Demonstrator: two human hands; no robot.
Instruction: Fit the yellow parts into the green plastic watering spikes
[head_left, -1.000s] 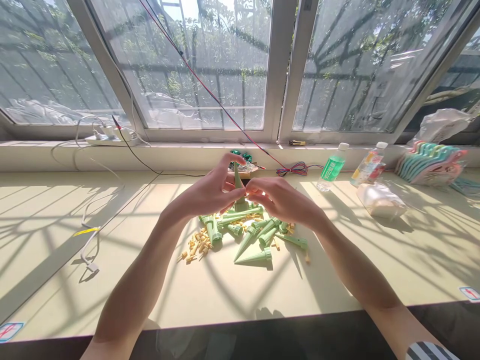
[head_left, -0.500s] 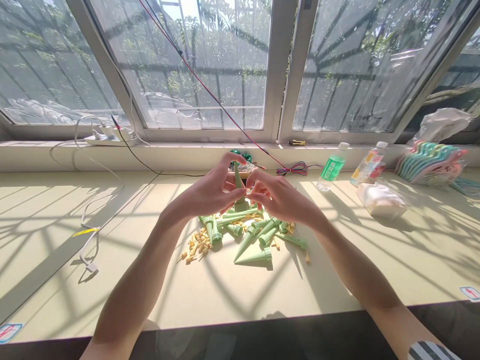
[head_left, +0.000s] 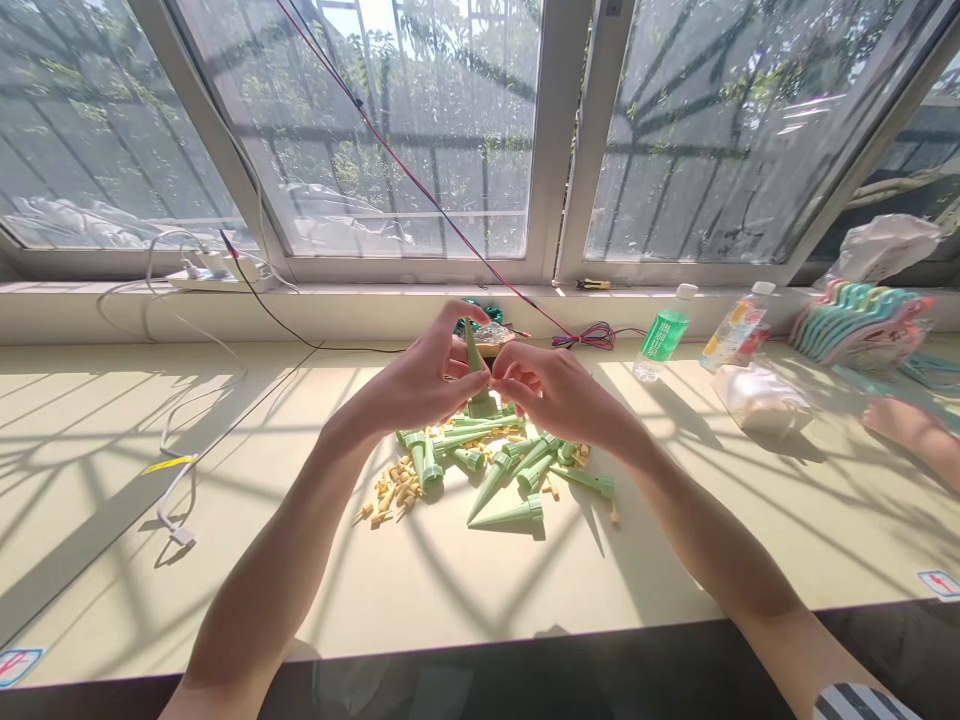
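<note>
My left hand [head_left: 427, 372] holds a green plastic watering spike [head_left: 475, 372], point up, between its thumb and fingers. My right hand [head_left: 541, 382] meets it from the other side, thumb and fingertips pinched together against the spike's side. Whatever small piece those fingertips may hold is hidden. Below both hands lies a loose pile of more green spikes [head_left: 491, 487], pointing various ways. Small yellow plugs with thin stems [head_left: 397, 487] are heaped at the left of the pile, and others show among the spikes.
A green-labelled bottle [head_left: 663, 335], another bottle [head_left: 736, 325] and a wrapped white packet [head_left: 761, 398] stand to the right. Bagged hangers [head_left: 862, 325] lie beyond them. Another person's hand [head_left: 911, 432] is at the right edge. A white cable [head_left: 174, 480] crosses the table's left side.
Another person's hand has come into view at the right edge, near the hangers. My two hands and the watering spike stay almost where they were, fingertips still together.
</note>
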